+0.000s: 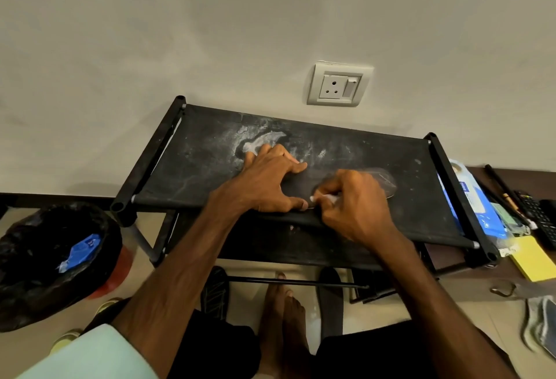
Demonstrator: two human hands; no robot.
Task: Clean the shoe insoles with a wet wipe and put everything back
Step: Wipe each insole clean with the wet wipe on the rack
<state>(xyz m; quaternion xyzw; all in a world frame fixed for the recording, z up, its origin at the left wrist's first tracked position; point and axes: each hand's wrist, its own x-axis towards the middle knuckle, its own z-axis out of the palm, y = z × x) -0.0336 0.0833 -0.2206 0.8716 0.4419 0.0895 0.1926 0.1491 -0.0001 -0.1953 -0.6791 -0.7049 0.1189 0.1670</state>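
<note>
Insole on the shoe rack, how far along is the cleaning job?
Done: one insole is out, lying on the shoe rack, and a blue wrapper is in the bin. In hand: the left hand presses the insole flat while the right hand pinches a wet wipe against it. Left: putting everything back; the wipes pack lies beside the rack.

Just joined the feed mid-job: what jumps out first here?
Two hands working on the black shoe rack top at centre: the left hand presses a dark insole flat while the right hand holds a white wipe to it. Behind them, a chalky white stain marks the rack's fabric.
</note>
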